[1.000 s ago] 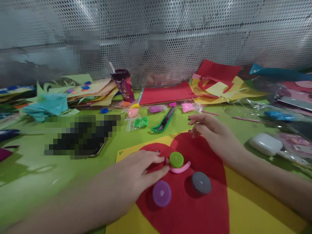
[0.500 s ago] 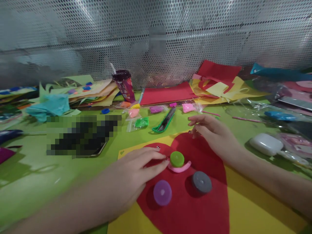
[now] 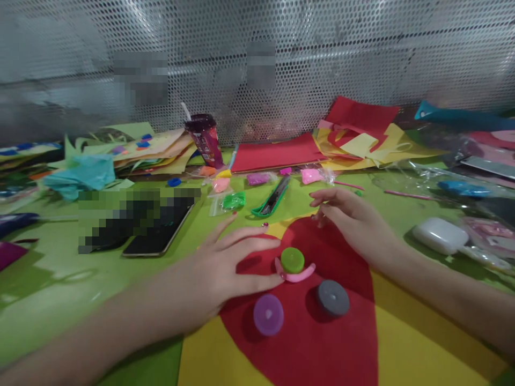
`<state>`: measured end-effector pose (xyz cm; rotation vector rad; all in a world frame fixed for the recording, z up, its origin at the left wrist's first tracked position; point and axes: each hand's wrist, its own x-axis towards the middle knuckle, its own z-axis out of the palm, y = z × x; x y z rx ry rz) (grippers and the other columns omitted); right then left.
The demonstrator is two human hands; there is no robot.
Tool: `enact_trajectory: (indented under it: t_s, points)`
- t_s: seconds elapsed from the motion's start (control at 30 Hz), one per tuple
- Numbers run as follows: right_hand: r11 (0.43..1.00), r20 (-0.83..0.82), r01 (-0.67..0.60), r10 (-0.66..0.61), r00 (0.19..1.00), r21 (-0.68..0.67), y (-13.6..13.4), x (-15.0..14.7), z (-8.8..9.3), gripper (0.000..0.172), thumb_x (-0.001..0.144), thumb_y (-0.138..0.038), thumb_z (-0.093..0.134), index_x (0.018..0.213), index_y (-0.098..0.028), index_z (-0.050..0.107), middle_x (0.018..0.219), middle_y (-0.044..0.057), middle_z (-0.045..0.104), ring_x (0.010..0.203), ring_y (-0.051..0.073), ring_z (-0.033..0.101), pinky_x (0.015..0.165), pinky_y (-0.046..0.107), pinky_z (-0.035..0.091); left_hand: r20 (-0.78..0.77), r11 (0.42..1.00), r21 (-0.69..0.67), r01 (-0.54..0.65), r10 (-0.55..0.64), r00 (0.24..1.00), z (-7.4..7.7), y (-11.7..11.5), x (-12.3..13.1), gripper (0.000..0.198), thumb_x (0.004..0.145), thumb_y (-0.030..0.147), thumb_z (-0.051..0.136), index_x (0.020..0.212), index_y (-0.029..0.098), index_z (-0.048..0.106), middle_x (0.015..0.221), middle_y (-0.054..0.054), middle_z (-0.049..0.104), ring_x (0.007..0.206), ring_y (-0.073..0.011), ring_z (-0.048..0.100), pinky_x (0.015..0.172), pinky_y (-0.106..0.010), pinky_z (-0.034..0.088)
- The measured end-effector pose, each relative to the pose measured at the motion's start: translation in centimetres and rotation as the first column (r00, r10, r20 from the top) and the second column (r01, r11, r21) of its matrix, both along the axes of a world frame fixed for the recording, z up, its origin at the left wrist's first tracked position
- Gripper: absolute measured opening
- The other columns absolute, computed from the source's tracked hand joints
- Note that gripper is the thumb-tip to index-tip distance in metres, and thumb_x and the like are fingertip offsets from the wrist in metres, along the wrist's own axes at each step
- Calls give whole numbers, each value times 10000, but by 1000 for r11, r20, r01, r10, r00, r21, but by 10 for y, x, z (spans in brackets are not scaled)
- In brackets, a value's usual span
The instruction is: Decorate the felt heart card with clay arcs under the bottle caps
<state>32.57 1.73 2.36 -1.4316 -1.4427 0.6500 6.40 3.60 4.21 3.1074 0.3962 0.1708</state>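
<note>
Perforated metal wall (image 3: 306, 69) behind a green tabletop (image 3: 60, 284); coloured papers (image 3: 277, 154) banked beyond the heart. Head view: red heart (image 3: 322, 343) lies on a yellow sheet (image 3: 418, 321). On the heart, a pink strip (image 3: 298, 277) curves around the near side of a green cap (image 3: 292, 259), probably using it as a form. Left hand (image 3: 217, 268): fingers spread, grip released, thumb apparently touching the strip, perhaps steadying it. Right hand (image 3: 348, 214) hovers over the heart's far lobe, loosely bent, nothing visible in its grip.
</note>
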Motion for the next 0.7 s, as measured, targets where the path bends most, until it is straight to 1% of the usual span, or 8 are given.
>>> enact_trajectory:
  t_s: [0.03,0.13,0.23,0.33,0.4,0.5,0.6,0.7]
  points:
    - [1000,1,2,-2,1000,-1,0,0,0,207,798,-251,472,979,-216,566,779,1,603,647,152,584,671,316,474,-25,1000,18,1,0,1000,1,4,0,502,888,109,442,1286,414,450,1445,-15,324,1359,-270,200,1086,-621,121]
    - [1000,5,4,-4,1000,-7,0,-1,1,207,796,-248,469,975,-217,567,763,2,603,649,160,587,676,325,475,-56,999,54,-4,7,998,2,12,1,537,894,109,453,1297,463,420,1485,4,247,1371,-291,153,1074,-623,155]
    - [1000,4,10,-10,1000,-13,1,-1,1,205,791,-248,469,965,-216,572,751,5,605,646,167,591,677,332,479,-99,998,64,1,6,995,0,14,1,571,894,93,444,1314,476,387,1512,10,180,1376,-309,131,1062,-631,172]
    - [1000,13,20,-20,1000,-11,1,0,0,199,790,-245,475,957,-220,581,768,11,616,654,169,590,663,325,479,-132,998,66,15,-6,991,0,12,2,641,871,44,442,1334,477,352,1529,22,122,1383,-313,102,1061,-636,162]
    - [1000,21,22,-22,1000,-10,1,1,0,202,795,-242,474,963,-224,584,785,13,621,657,166,586,648,315,476,-118,998,56,11,-5,993,1,11,2,639,863,40,448,1329,470,368,1531,37,108,1386,-305,85,1076,-612,162]
    - [1000,27,22,-21,999,-18,1,0,-1,213,799,-228,465,976,-213,583,774,12,615,634,157,573,626,302,469,-74,999,44,21,-18,997,2,12,1,577,877,78,452,1311,455,407,1529,50,97,1385,-296,72,1088,-579,180]
    - [1000,35,14,-14,999,-11,2,0,0,219,796,-206,455,974,-201,583,790,16,616,629,150,570,625,294,465,-57,997,65,47,-43,997,-3,15,2,608,870,63,451,1324,461,381,1533,48,65,1386,-300,56,1081,-601,162]
    - [1000,46,11,-11,999,0,3,0,0,212,794,-191,448,956,-203,585,821,20,625,634,148,573,626,290,465,-74,995,74,68,-62,995,-9,18,3,628,860,60,472,1324,470,368,1538,62,28,1387,-306,44,1071,-625,151]
